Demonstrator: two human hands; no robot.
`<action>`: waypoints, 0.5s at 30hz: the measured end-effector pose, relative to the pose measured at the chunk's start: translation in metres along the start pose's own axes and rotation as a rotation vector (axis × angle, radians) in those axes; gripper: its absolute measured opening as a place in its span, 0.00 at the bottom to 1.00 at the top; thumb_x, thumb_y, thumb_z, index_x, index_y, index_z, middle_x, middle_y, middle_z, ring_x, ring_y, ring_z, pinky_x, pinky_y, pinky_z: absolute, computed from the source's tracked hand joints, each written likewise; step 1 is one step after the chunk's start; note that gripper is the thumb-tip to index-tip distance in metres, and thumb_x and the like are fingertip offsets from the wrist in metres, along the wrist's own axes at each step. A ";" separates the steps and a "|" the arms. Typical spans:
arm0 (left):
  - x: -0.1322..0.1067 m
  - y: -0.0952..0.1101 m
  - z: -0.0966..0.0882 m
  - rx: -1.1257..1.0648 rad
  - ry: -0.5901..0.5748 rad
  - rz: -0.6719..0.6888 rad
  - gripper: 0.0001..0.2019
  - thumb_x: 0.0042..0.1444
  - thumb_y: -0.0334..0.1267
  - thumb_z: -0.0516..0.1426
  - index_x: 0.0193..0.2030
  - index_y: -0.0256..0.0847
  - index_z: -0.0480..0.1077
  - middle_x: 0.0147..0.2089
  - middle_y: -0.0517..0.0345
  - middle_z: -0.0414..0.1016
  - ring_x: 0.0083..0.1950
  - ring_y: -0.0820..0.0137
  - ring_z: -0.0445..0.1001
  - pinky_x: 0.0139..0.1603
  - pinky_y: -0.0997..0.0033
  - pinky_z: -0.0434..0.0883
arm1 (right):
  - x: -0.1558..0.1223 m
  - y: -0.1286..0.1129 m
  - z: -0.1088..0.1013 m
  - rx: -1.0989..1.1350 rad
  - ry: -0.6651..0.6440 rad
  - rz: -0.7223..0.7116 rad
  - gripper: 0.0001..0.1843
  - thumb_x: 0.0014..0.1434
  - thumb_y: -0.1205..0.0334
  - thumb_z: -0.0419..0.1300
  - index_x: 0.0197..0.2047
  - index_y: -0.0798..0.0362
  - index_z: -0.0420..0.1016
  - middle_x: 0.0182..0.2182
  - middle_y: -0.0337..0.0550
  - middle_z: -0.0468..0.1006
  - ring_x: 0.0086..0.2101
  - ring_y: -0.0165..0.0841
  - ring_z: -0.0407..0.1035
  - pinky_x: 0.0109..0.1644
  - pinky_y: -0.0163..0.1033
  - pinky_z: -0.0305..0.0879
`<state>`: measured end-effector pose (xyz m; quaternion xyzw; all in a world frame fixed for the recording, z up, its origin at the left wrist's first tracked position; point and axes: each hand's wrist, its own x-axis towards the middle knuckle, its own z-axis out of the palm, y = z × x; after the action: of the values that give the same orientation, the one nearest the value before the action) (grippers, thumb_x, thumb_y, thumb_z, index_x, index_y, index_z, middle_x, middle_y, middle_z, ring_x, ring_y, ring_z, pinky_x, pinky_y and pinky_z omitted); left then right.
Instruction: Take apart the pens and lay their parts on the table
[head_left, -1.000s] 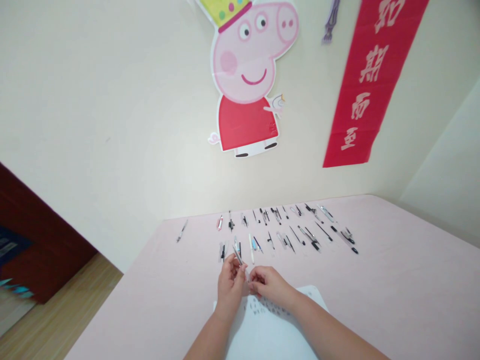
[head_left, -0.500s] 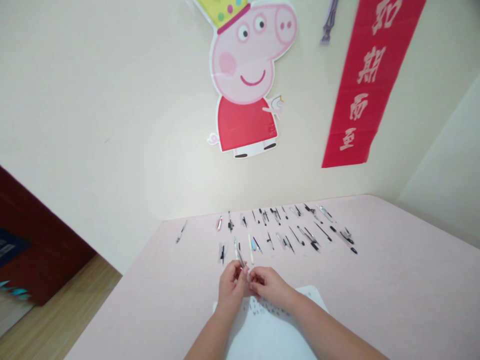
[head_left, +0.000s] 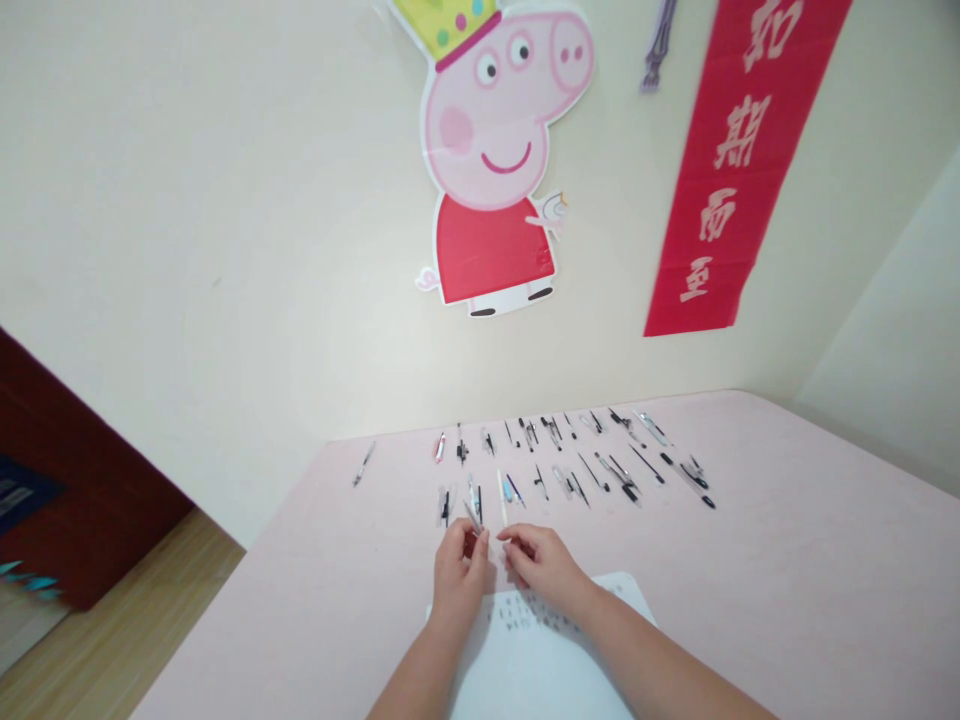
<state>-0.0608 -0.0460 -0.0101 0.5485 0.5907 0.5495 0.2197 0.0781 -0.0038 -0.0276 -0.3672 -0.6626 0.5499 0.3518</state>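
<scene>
My left hand (head_left: 457, 572) pinches a pen (head_left: 472, 517) near its lower end, so the barrel slants up and away over the pink table (head_left: 787, 580). My right hand (head_left: 541, 565) sits just to the right, its fingers curled together close to the pen's lower end; I cannot make out what it grips, if anything. Both hands hover above the far edge of a white sheet (head_left: 540, 660) with small dark marks on it. Just beyond my fingers lies a row of pens (head_left: 525, 490).
Two rows of several pens and pen parts stretch across the far table, up to a black pen (head_left: 697, 485) at the right. One lone pen (head_left: 364, 463) lies at the far left. A cartoon pig poster (head_left: 495, 150) and a red banner (head_left: 731, 160) hang on the wall.
My hands have drifted slightly away from me and a small gap has opened between them. The pen in my left hand sits a little lower and shorter in view.
</scene>
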 end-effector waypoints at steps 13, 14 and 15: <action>-0.003 -0.005 0.004 0.241 -0.232 0.023 0.09 0.55 0.41 0.49 0.28 0.40 0.64 0.26 0.62 0.65 0.27 0.73 0.62 0.29 0.74 0.58 | 0.000 -0.001 -0.004 -0.048 0.086 -0.069 0.11 0.55 0.60 0.52 0.38 0.55 0.71 0.22 0.37 0.70 0.21 0.27 0.64 0.25 0.33 0.62; -0.003 -0.005 0.003 0.246 -0.237 0.038 0.09 0.56 0.40 0.49 0.29 0.40 0.64 0.27 0.62 0.65 0.27 0.73 0.62 0.29 0.73 0.59 | 0.000 -0.003 -0.004 -0.076 0.113 -0.107 0.12 0.55 0.62 0.52 0.40 0.55 0.71 0.23 0.38 0.71 0.23 0.28 0.64 0.28 0.33 0.62; -0.003 -0.004 0.003 0.250 -0.241 0.052 0.09 0.57 0.40 0.48 0.30 0.40 0.65 0.28 0.61 0.65 0.28 0.73 0.63 0.30 0.73 0.59 | -0.001 -0.004 -0.005 -0.104 0.140 -0.147 0.13 0.55 0.63 0.52 0.43 0.55 0.70 0.25 0.38 0.71 0.24 0.28 0.64 0.29 0.33 0.62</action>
<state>-0.0590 -0.0467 -0.0151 0.6487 0.6092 0.4075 0.2048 0.0826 -0.0023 -0.0227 -0.3726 -0.6893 0.4605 0.4170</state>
